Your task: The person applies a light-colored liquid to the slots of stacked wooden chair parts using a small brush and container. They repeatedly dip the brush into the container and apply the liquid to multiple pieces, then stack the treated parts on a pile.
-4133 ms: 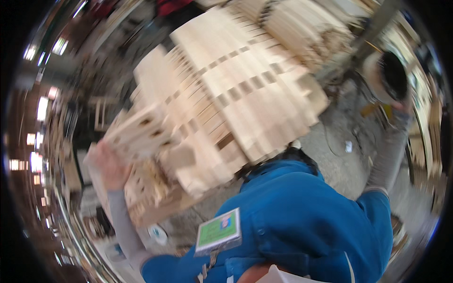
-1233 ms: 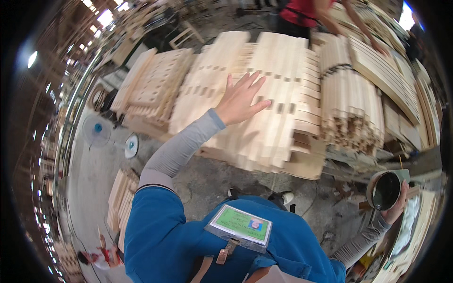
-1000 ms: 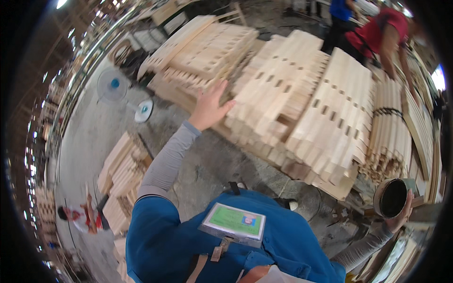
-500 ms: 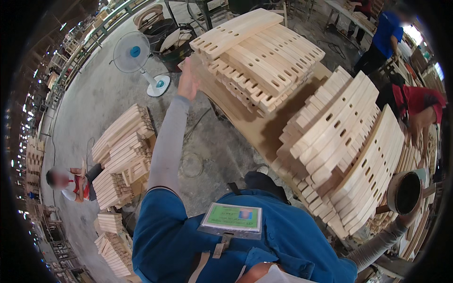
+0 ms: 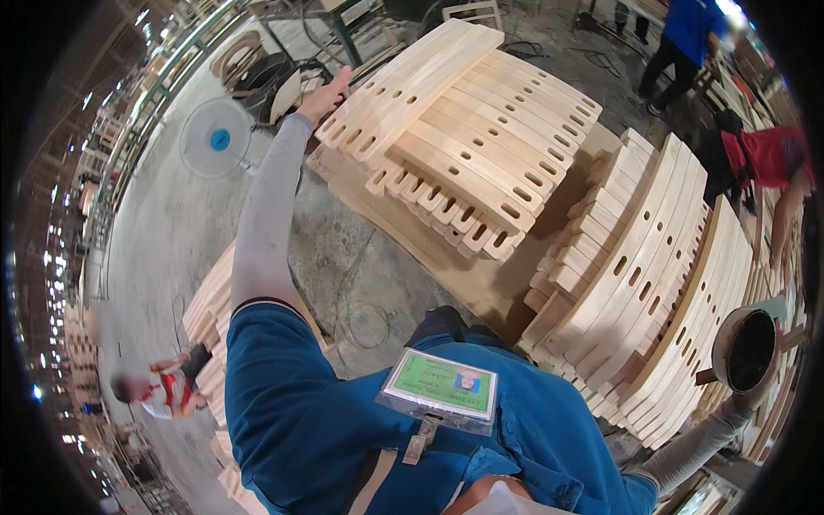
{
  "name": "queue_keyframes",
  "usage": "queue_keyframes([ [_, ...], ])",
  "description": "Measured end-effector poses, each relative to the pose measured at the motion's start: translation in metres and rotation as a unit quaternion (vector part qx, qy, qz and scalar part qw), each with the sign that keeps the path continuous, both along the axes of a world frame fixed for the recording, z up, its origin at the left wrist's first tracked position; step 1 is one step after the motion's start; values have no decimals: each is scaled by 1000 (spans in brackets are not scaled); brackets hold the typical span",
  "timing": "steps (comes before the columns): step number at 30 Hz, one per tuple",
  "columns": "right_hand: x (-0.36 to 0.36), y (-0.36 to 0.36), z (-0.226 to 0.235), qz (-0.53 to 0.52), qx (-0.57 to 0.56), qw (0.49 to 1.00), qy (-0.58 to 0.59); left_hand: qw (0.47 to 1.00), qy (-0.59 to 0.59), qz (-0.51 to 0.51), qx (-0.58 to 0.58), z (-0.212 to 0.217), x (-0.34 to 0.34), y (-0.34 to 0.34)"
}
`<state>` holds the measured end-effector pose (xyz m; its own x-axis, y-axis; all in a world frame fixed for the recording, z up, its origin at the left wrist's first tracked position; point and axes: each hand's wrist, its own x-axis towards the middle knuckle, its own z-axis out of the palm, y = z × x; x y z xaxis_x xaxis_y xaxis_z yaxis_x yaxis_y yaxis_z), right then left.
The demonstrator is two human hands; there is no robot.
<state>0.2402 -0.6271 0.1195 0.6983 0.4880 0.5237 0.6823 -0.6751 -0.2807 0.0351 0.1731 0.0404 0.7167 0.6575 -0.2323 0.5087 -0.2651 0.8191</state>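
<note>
My left hand (image 5: 324, 97) reaches far forward, at the far left corner of a stack of pale slotted wooden slats (image 5: 489, 129). Its fingers are stretched out beside the top slats, which lie askew across the others; I cannot tell whether they touch. At the lower right, my right hand (image 5: 759, 393) is under a round pot (image 5: 745, 350) with a dark inside and a tan rim, and grips it; most of the fingers are hidden. A short wooden piece juts from the pot's left side. Left of the pot stand more stacked curved slats (image 5: 639, 275).
A brown board-topped table (image 5: 360, 202) bears the stacks. To the left are a standing fan (image 5: 216, 139), black tubs (image 5: 266, 77) and further wood piles (image 5: 210, 300). A seated person (image 5: 167, 386) is at the left; others in red (image 5: 768, 157) and blue (image 5: 689, 30) are at the right.
My left hand has moved forward and slightly left along the stack. The view has shifted, so the fan stands further left. My right hand still has the pot.
</note>
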Motion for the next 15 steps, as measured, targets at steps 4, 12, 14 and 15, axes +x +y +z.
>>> queue_keyframes([
  [4,-48,3,2,-56,171,976,120,996,14,-82,-10,1,53,6],
  [12,-177,31,-19,-175,170,962,125,970,137,-195,52,8,80,28],
  [14,-208,32,-35,-115,427,870,217,979,46,-195,28,-7,76,35],
  [15,-221,42,-38,-170,328,914,171,976,24,-216,-4,-7,78,14],
])
